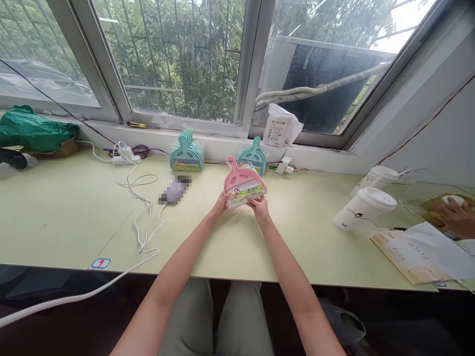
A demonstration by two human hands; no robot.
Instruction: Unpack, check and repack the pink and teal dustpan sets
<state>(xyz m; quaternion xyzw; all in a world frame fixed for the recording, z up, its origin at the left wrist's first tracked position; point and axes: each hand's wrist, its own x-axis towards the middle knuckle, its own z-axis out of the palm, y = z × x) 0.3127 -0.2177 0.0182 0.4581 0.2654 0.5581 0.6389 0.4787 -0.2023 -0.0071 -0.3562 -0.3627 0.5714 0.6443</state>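
Observation:
Both my hands grip a pink mini dustpan and brush set, in clear wrapping with a printed label, above the middle of the table. My left hand is closed on its lower left corner, and my right hand on the lower right. Just behind it stands a teal dustpan set, partly hidden by the pink one. Further left, several teal dustpan sets stand upright in a row near the wall.
A blurred phone with a white cable lies to the left. White cups and a paper packet are on the right, near another person's hand on a mouse. A tissue pack stands on the sill.

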